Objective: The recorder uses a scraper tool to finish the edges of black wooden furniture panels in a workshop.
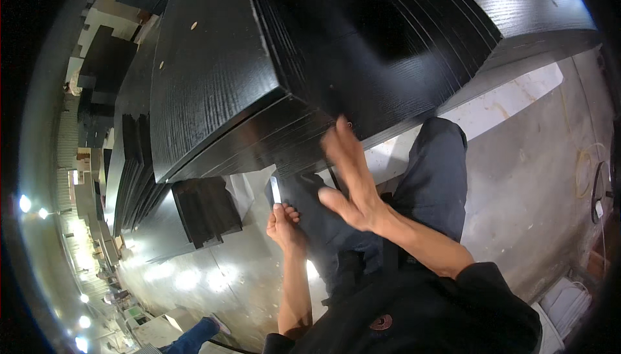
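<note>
I see one tall stack of flat black wood-grain panels [291,76], edges ribbed in thin layers, and a smaller stack [206,210] lower left of it. The right hand [352,179] lies open, fingers flat against the tall stack's front edge. The left hand [284,225], below that stack, is curled around a thin pale strip [276,190].

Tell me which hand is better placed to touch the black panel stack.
Probably the right hand: open, fingers raised against the edge of the black panel stack. The left hand is lower, closed around a small thing.
</note>
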### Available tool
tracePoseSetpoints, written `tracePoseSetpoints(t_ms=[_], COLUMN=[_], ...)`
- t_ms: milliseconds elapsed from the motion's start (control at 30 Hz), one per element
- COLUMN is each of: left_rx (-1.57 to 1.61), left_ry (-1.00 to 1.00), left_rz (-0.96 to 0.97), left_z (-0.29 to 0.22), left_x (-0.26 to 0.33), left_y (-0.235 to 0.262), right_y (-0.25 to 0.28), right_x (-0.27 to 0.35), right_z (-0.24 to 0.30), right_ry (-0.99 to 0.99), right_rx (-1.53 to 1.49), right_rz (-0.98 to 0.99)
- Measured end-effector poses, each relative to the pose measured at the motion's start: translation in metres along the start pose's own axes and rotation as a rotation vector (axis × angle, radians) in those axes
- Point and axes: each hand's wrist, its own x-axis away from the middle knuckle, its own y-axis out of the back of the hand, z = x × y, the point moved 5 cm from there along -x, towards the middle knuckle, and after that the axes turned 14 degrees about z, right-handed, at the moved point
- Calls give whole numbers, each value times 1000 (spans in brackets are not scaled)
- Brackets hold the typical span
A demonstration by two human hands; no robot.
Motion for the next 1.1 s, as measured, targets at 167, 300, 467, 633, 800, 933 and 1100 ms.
tracePoseSetpoints(t_ms=[167, 300, 467, 633, 800, 933, 1100], left_rx=[-30, -130, -125, -165, -138, -102, -135], left_ry=[-17, -24, -27, -36, -60, -80, -113], left_rz=[52, -3, 32, 19, 74, 59, 44], left_z=[5, 2, 2, 3, 7, 6, 3], left_x=[-5, 0, 0, -1, -7, 0, 1], left_y=[0, -6, -6, -3, 0, -1, -5], right_y=[-4, 66, 37, 27, -23, 40, 85], right_x=[49, -8, -42, 10, 69, 27, -31], right_z=[9, -13, -60, -28, -7, -10, -59], right_ry=[125, -111, -190, -239, 45, -4, 11], right_rx=[14, -9, 644, 790, 55, 166, 420], right_rz=[280, -56, 195, 442, 910, 185, 137])
